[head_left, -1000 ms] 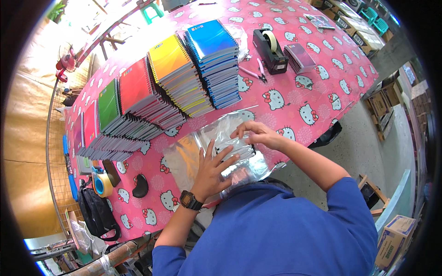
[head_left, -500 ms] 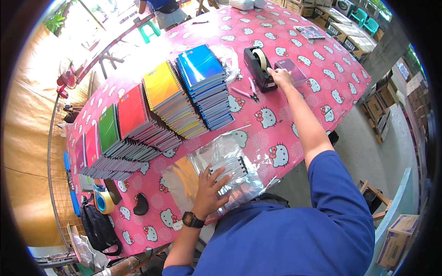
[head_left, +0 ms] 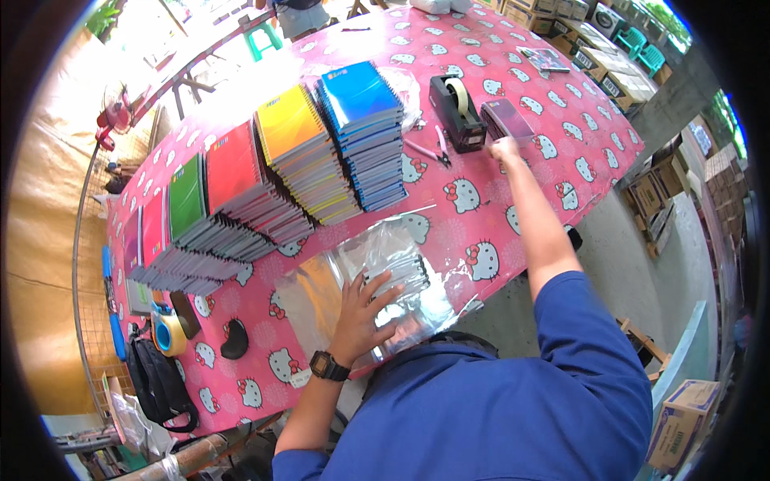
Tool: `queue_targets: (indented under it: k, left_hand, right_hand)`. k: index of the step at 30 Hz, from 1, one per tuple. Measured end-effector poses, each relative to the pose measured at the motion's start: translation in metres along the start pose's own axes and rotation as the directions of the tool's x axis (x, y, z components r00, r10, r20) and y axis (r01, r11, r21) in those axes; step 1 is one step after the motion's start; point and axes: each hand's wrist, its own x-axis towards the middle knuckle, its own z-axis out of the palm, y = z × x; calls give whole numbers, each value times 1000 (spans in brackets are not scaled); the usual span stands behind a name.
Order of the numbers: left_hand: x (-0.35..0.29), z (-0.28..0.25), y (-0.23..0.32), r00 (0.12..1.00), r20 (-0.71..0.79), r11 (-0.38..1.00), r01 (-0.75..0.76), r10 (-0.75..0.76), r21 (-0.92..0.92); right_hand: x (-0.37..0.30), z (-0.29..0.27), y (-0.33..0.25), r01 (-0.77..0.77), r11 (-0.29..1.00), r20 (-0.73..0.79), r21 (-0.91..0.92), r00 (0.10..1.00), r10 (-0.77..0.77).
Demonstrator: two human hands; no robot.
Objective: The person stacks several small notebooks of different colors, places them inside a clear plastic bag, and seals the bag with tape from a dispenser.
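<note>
My left hand (head_left: 365, 317) lies flat with fingers spread on a clear plastic bag (head_left: 309, 301). Under the plastic is a spiral-bound notebook (head_left: 383, 272), its black coil showing to the right of my fingers. My right arm reaches far across the table. My right hand (head_left: 505, 151) is closed just beside the front end of a black tape dispenser (head_left: 459, 120) with a pale roll. What its fingers hold, if anything, is too small to make out. A purple notebook (head_left: 508, 120) lies right behind that hand. Pink-handled cutting pliers (head_left: 437, 151) rest left of the dispenser.
Tall stacks of spiral notebooks, blue (head_left: 359, 96), yellow (head_left: 289, 128), red (head_left: 234, 164) and green (head_left: 186, 192), stand across the left and middle. Tape rolls (head_left: 168, 330), a black pouch-like object (head_left: 234, 340) and a black bag (head_left: 158, 385) sit at the near left.
My right hand has drawn off the dispenser's front end, slightly right and toward me, its fingers now closed. My left hand stays on the plastic. The view has shifted slightly.
</note>
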Motion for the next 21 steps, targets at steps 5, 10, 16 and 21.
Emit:
queue_targets:
  k: [5,10,16,21]
  left_hand:
    - [-6,-2,-1,1000,-1,999,15,-15,34]
    - [-1,-6,-2,999,50,1000,-20,19,20]
    - [3,-16,6,992,127,998,0,-8,64]
    - [0,-12,-2,998,16,985,-69,67,159]
  right_hand:
    - [-122,-34,-57,124,853,452,507,805,-385]
    - [-252,-16,-120,461,744,706,484,296,-643]
    - [-282,-3,-121,817,493,549,-298,570,-611]
    - [-269,-42,-91,775,566,535,-279,615,-579]
